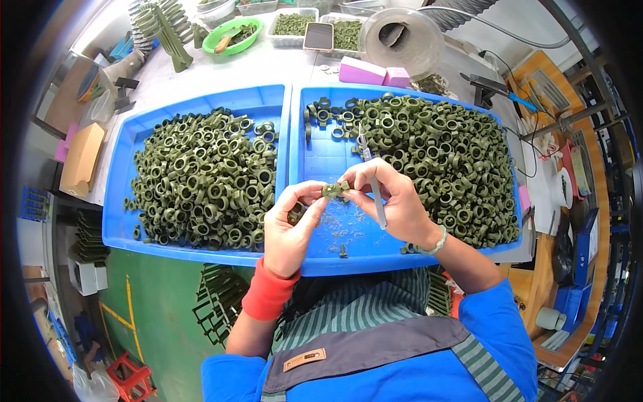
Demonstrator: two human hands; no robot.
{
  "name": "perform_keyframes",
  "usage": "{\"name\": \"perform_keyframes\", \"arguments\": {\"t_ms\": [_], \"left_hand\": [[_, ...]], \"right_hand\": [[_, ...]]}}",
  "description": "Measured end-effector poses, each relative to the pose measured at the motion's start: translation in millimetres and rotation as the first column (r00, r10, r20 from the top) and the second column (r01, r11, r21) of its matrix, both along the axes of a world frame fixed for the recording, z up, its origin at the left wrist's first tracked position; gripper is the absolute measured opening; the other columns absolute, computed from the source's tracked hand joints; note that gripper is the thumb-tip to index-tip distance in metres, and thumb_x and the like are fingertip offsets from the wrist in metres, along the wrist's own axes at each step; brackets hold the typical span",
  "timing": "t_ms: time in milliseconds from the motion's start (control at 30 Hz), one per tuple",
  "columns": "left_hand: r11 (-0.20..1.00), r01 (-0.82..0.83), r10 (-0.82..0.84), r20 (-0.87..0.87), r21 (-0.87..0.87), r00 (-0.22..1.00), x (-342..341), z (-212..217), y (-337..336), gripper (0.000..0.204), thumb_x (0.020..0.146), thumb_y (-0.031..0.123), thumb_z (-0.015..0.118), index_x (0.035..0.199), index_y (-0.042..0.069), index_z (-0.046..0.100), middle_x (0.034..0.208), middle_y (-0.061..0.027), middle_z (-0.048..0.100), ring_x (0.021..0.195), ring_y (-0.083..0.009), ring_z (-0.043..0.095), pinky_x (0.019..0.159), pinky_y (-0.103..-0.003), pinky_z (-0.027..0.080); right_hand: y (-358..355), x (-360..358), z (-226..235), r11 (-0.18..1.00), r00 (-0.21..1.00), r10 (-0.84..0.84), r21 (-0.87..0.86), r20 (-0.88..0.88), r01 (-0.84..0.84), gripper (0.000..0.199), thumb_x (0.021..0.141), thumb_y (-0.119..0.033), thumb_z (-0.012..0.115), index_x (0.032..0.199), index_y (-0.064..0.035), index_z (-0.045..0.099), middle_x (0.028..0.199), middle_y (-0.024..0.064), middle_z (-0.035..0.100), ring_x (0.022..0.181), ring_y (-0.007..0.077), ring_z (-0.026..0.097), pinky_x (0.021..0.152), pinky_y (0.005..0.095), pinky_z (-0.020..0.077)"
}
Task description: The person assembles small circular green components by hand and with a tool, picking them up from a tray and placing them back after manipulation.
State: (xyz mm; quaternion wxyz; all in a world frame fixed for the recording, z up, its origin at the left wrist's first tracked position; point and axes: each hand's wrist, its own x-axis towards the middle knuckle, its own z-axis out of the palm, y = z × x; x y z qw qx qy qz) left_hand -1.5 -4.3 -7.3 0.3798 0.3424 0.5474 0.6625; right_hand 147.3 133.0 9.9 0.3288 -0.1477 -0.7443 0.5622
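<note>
Over the front of the right-hand blue tray (323, 153), my left hand (284, 231) pinches a small dark green ring-shaped part (335, 190) between thumb and fingers. Another green ring (295, 213) shows within the curl of that hand. My right hand (402, 204) grips a slim silver-grey scalpel-like knife (376, 194), its narrow end pointing away from me. The right thumb and fingertips also touch the green part. Tiny green scraps lie on the tray floor below. Piles of similar green rings (442, 167) fill the right tray's far and right sides.
A second blue tray (181, 253) heaped with green rings (207, 177) stands at left. Behind are a green bowl (251, 41), clear tubs (295, 13), a phone (319, 37), pink blocks (362, 71) and a translucent round container (415, 53). A cardboard box (82, 159) sits far left.
</note>
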Motion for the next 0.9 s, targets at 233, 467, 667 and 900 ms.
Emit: {"name": "perform_keyframes", "arguments": {"t_ms": [233,467,667,900], "left_hand": [[0.993,0.101,-0.039,0.652,-0.059,0.757,-3.9,15.2,1.4,0.028,0.099,0.008,0.065,0.125,0.000,0.063,0.101,-0.0030,0.067,0.084,-0.0066,0.063,0.066,-0.018,0.048],[0.998,0.012,0.010,0.375,-0.056,0.927,-3.1,1.3,-3.1,0.027,0.097,0.006,0.065,0.123,0.002,0.064,0.107,-0.0047,0.070,0.083,-0.0063,0.061,0.067,-0.019,0.047],[0.999,-0.013,0.022,0.312,-0.031,0.950,-5.4,1.0,-4.0,0.027,0.095,0.006,0.069,0.121,0.003,0.066,0.106,-0.0048,0.072,0.089,-0.0074,0.065,0.069,-0.021,0.049],[0.997,0.022,0.016,0.519,-0.068,0.854,-11.9,-1.8,-5.3,0.024,0.100,0.009,0.061,0.124,0.005,0.064,0.107,-0.0037,0.070,0.099,-0.0109,0.068,0.072,-0.017,0.052]], "right_hand": [[7.1,2.6,0.6,0.865,0.999,-0.053,0.499,-0.008,0.050,0.020,0.081,0.004,0.073,0.092,-0.0041,0.058,0.102,0.0126,0.070,0.085,0.0257,0.071,0.073,0.0318,0.0580],[19.9,-7.3,-14.2,0.784,0.980,-0.148,0.620,0.136,0.033,0.029,0.081,-0.006,0.076,0.100,-0.0023,0.055,0.100,0.0156,0.066,0.092,0.0363,0.064,0.082,0.0431,0.0527],[26.8,-6.1,-54.8,0.834,0.879,-0.076,0.514,0.470,-0.202,0.037,0.077,-0.010,0.082,0.101,-0.0036,0.055,0.096,0.0132,0.063,0.096,0.0361,0.058,0.085,0.0436,0.0487],[32.3,-8.9,-32.7,0.887,0.954,-0.142,0.462,0.263,0.004,0.015,0.091,-0.011,0.069,0.102,-0.0033,0.063,0.097,0.0123,0.067,0.095,0.0328,0.063,0.086,0.0405,0.0505]]}}
